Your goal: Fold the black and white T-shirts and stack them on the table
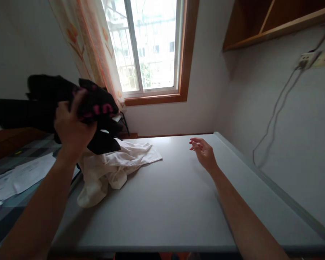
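My left hand [74, 124] grips a bunched black garment [48, 90] with pink lettering, raised at the left above the table. Its cloth spreads to both sides of my fingers and is blurred by motion; what kind of garment it is I cannot make out. Just below it, a crumpled white garment [119, 162] lies over the left part of the grey table [173, 202], partly covered from view by the black cloth. Out over the right side of the tabletop is my right hand [204, 153], fingers loosely curved and apart, with nothing in it.
Left of the table, papers [24, 177] lie on a checked bedspread [11, 216]. A window [148, 47] with a flowered curtain [89, 39] is behind. At the right, a cable [271, 115] hangs from a wall socket [308, 59], under a wooden shelf [281, 30].
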Demonstrator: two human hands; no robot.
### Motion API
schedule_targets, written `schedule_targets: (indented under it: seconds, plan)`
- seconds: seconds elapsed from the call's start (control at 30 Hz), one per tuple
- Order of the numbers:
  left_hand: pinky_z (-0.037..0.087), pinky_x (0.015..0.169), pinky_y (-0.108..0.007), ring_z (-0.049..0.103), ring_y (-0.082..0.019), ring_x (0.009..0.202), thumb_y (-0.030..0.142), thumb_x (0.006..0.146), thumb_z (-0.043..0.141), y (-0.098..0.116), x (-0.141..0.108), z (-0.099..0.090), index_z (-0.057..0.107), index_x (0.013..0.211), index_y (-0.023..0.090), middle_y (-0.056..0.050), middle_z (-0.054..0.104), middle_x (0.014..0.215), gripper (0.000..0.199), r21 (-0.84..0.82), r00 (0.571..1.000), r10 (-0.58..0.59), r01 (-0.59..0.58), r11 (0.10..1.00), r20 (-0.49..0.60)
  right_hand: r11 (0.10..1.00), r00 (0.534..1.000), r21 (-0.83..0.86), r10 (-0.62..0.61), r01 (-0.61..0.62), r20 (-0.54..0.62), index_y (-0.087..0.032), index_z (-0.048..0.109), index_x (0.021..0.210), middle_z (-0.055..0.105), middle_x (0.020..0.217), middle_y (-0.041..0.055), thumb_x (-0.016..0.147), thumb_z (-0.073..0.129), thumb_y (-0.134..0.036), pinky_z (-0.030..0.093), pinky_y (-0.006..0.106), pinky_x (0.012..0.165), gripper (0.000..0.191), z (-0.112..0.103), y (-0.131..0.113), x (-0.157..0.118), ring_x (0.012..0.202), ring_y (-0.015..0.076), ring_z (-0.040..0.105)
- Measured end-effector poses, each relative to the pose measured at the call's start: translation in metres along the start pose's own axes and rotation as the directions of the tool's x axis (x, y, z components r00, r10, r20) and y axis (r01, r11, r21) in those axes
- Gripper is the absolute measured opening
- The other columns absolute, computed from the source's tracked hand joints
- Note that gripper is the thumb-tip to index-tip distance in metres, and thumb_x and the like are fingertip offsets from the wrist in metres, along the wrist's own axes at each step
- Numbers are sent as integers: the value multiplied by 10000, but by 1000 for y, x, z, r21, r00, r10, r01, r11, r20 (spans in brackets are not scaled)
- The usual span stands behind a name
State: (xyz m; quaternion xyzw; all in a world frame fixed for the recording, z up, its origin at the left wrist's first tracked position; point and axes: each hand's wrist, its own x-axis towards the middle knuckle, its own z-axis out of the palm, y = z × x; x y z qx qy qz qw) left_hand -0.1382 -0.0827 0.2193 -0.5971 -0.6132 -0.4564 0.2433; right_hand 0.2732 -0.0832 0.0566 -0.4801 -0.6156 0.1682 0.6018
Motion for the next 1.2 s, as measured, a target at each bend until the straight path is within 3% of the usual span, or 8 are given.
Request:
schedule_targets:
  seconds: [0.07,0.17,0.2,0.37,0.53,0.7,1.0,1.2]
  plan:
    - [417,993,-481,522,-354,1192,372,774,676,-11,-15,15,432,1445,295,-122,528,1296,718,211,932,69,-151,966,355,999,999,-34,-1,2,43,-192,645,983,693,919,67,852,547,-600,531,326,644,439,3,2,-2,691,171,663]
    - [489,839,-402,638,-345,990,533,731,674,-31,-30,37,416,1466,272,-136,628,1122,821,220,573,-8,-302,928,819,995,995,-94,-8,18,104,-193,656,941,699,874,72,842,553,-594,529,328,637,426,6,6,-4,684,180,657]
    - [492,814,-396,647,-354,975,606,731,640,-37,-31,41,420,1465,268,-144,642,1110,837,214,527,-17,-316,924,850,994,992,-111,-6,20,123,-195,659,928,699,858,73,842,552,-590,529,327,631,418,6,7,-4,682,183,655]
    - [483,753,-341,670,-335,932,678,732,594,-44,-26,33,457,1432,278,-119,704,1071,818,153,633,97,-328,932,768,988,985,-149,-5,31,170,-196,665,900,691,805,69,855,536,-548,525,321,619,377,6,9,-6,678,189,648]
    - [478,737,-321,654,-291,880,501,764,641,-29,-28,35,578,1317,294,-82,692,1021,594,168,648,177,-434,885,741,987,980,-155,-3,35,198,-185,665,905,689,825,76,857,538,-509,523,322,624,352,8,12,-7,682,188,648]
    - [487,794,-381,627,-270,872,506,854,550,-25,-7,38,588,1306,301,-81,661,1073,497,300,830,110,-317,900,547,984,977,-173,10,28,214,-189,663,878,690,851,73,851,547,-487,533,316,623,321,7,16,-6,681,178,653]
    - [339,1007,-620,421,-427,1287,781,691,567,-28,-39,75,375,1476,370,-151,356,1490,907,89,566,82,-267,959,820,971,949,-232,16,60,315,-189,675,876,702,916,83,862,533,-358,550,326,688,220,12,24,-11,695,168,653]
    - [207,962,-776,414,-460,1256,748,787,459,-18,-73,107,495,1400,376,-164,459,1416,718,174,582,65,-345,922,810,953,910,-296,66,64,409,-164,677,900,697,935,100,866,523,-297,541,327,720,207,13,28,-14,731,174,657]
